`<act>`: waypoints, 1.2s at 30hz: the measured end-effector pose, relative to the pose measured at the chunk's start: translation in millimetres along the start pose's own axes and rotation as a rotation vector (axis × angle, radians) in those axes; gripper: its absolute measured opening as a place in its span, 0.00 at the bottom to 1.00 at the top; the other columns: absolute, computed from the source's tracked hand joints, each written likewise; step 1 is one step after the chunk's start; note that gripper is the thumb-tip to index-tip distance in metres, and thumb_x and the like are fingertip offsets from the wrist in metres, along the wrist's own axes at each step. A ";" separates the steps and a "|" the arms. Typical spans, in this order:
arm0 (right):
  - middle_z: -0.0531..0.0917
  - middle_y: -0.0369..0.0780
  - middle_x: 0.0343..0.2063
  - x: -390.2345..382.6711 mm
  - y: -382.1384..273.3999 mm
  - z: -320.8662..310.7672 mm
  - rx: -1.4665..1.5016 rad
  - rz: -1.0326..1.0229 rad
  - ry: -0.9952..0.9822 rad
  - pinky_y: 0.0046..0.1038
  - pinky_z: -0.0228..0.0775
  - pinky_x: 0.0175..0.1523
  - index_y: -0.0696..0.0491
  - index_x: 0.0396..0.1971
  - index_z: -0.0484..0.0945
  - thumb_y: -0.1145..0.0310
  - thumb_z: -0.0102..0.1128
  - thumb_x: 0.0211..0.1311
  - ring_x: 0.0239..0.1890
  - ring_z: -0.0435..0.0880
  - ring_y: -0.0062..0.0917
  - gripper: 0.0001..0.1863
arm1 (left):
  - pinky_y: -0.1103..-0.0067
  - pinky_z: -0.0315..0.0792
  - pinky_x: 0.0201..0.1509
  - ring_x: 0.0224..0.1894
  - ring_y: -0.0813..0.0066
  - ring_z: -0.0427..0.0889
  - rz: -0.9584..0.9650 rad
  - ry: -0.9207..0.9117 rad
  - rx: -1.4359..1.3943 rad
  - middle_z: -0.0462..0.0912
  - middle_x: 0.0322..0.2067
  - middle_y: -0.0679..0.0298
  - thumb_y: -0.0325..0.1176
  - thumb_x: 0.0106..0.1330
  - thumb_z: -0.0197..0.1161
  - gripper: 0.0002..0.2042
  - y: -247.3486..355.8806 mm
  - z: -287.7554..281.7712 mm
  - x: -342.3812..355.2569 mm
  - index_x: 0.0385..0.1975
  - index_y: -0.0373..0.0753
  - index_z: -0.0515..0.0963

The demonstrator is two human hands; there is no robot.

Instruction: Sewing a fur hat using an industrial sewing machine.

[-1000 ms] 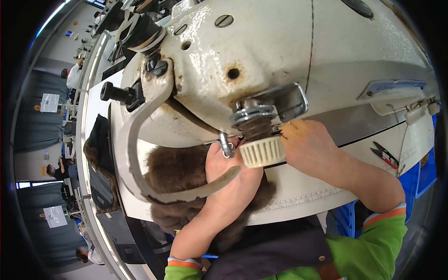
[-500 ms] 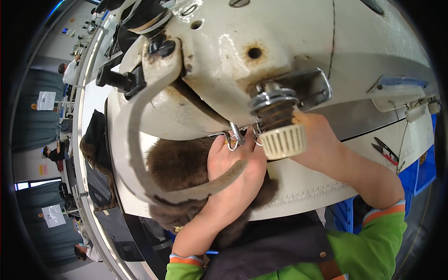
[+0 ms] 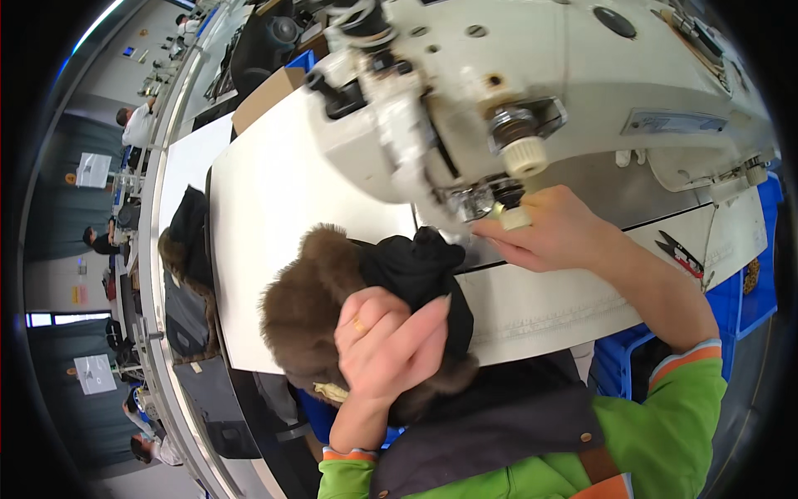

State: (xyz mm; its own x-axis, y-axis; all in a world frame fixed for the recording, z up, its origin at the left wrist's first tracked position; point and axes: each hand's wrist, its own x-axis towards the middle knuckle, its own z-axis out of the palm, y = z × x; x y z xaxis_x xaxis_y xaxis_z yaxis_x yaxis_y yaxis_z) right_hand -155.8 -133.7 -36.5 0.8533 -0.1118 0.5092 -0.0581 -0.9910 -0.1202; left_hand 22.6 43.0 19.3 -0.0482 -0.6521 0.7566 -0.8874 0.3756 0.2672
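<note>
A brown fur piece with black fabric (image 3: 312, 312) lies bunched on the pale table in front of the sewing machine (image 3: 573, 58). My left hand (image 3: 386, 341) is closed on it, fingers curled into the black cloth and a ring on one finger. The black cloth's far end reaches close to the needle area. My right hand (image 3: 549, 229) is at the machine's needle end, beside the presser foot and a cream knob (image 3: 525, 156). Its fingers are drawn together there; whatever they pinch is hidden.
Red-handled thread snips (image 3: 682, 254) lie on the table at the right, near blue bins (image 3: 736, 291). Another dark fur-trimmed piece (image 3: 187, 258) rests at the left. A cardboard box (image 3: 268, 96) stands at the back left. People work at far benches.
My left hand has drawn the fur piece toward me, out from under the machine head, and the black cloth now shows. My right hand stays near the needle area. The view has shifted back.
</note>
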 end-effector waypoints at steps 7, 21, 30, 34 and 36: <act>0.80 0.40 0.47 48.1 -76.3 -10.0 0.723 0.141 0.180 0.23 0.76 0.32 0.50 0.51 0.76 0.70 0.66 0.56 0.35 0.83 0.27 0.21 | 0.73 0.74 0.34 0.18 0.73 0.69 -0.130 0.310 -0.313 0.73 0.16 0.67 0.12 0.60 0.55 0.17 -12.4 -62.9 -29.5 0.46 0.40 0.75; 0.81 0.40 0.30 135.5 -164.2 14.1 0.933 0.056 0.414 0.26 0.74 0.34 0.56 0.37 0.79 0.83 0.63 0.54 0.30 0.81 0.29 0.11 | 0.89 0.74 0.31 0.31 0.83 0.78 -0.215 0.484 -0.090 0.79 0.43 0.56 0.14 0.50 0.71 0.17 -21.3 -116.3 -71.5 0.40 0.35 0.79; 0.79 0.39 0.27 150.9 -174.5 -1.4 0.830 0.012 0.433 0.28 0.71 0.32 0.55 0.32 0.77 0.79 0.67 0.52 0.28 0.78 0.31 0.09 | 0.84 0.70 0.29 0.30 0.77 0.79 -0.335 0.213 0.076 0.82 0.32 0.60 0.15 0.50 0.63 0.13 -11.3 -150.9 -53.9 0.37 0.33 0.80; 0.79 0.38 0.26 159.4 -158.2 -3.9 0.668 -0.140 0.425 0.29 0.71 0.32 0.54 0.31 0.77 0.77 0.70 0.50 0.28 0.77 0.30 0.10 | 0.78 0.66 0.45 0.37 0.70 0.72 -0.425 -0.063 -0.567 0.73 0.32 0.63 0.25 0.47 0.66 0.12 -23.5 -176.4 -55.4 0.33 0.34 0.77; 0.79 0.38 0.27 162.4 -157.0 -2.3 0.659 -0.208 0.453 0.28 0.71 0.32 0.55 0.32 0.77 0.77 0.69 0.51 0.29 0.78 0.31 0.10 | 0.77 0.64 0.48 0.40 0.69 0.70 -0.399 -0.150 -0.785 0.73 0.35 0.62 0.26 0.48 0.67 0.12 -29.9 -172.0 -54.2 0.33 0.34 0.77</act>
State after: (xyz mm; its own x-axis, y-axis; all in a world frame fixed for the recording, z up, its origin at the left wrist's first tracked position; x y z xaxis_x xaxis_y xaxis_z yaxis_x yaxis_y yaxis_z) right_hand -9.3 3.5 67.1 0.5129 -0.0890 0.8538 0.5146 -0.7642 -0.3888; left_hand 130.6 180.4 73.1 0.0889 -0.8891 0.4489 -0.2844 0.4093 0.8670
